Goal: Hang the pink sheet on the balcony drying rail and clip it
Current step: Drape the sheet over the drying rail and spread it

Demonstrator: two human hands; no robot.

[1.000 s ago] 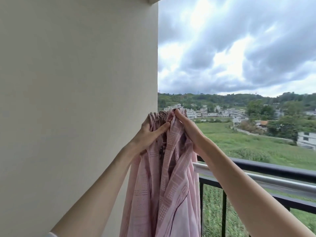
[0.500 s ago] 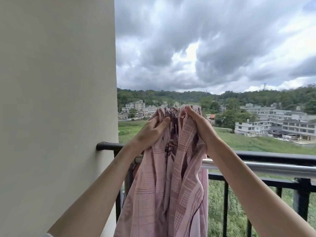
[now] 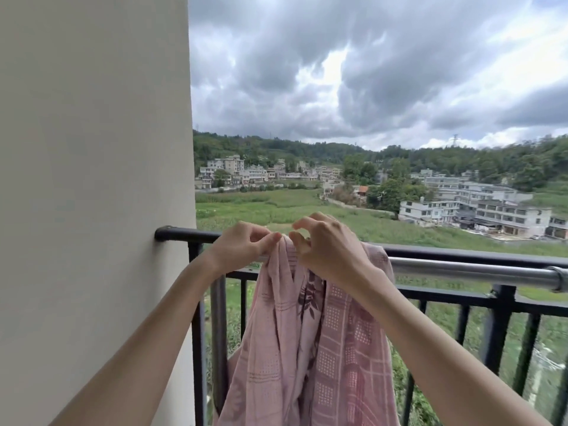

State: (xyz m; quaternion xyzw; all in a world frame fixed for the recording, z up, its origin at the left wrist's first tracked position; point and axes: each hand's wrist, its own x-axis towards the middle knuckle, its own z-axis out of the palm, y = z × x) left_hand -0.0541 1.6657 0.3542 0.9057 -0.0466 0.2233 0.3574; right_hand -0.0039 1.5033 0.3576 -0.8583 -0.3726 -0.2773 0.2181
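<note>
The pink patterned sheet (image 3: 307, 348) hangs bunched in front of the balcony railing, its top gathered at rail height. My left hand (image 3: 242, 249) pinches the gathered top edge between thumb and fingers. My right hand (image 3: 329, 250) is just to the right with fingers curled over the sheet's top; part of the fabric drapes behind its wrist over the silver drying rail (image 3: 473, 272). The sheet's lower part runs out of the bottom of the frame. No clip is visible.
A black balcony railing (image 3: 461, 252) with vertical bars runs behind the silver rail and meets a cream wall (image 3: 92, 210) on the left. Beyond lie fields, buildings and a cloudy sky.
Both hands have lowered the sheet's gathered top from above the rail down to rail level. The view has swung right, showing more railing.
</note>
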